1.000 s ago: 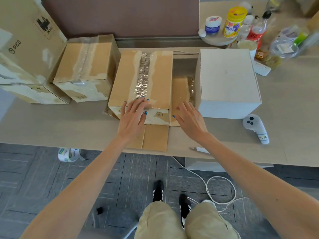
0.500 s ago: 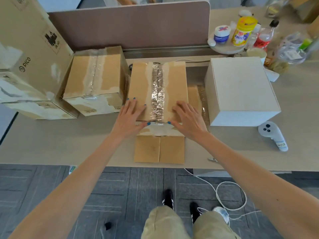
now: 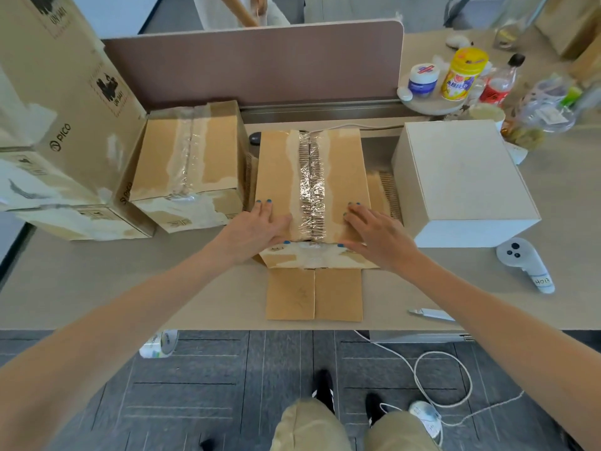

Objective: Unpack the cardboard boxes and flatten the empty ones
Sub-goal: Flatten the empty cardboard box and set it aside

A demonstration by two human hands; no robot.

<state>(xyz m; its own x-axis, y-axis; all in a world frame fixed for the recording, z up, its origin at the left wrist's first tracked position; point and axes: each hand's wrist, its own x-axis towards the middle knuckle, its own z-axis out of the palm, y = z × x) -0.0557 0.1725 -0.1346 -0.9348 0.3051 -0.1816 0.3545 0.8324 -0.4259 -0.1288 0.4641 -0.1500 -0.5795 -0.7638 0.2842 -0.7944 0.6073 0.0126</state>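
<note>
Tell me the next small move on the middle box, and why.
Probably press down harder with the left hand and right hand. Both lie flat on the taped box, whose near flaps are open, yet its front face shows it is not flat.

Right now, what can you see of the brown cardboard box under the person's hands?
The brown cardboard box lies on the desk and looks partly flattened. Crinkled clear tape runs along its top seam, with pale torn patches beside it. Two open flaps lie flat toward the person. The left hand and right hand press flat on top, either side of the tape.
</note>
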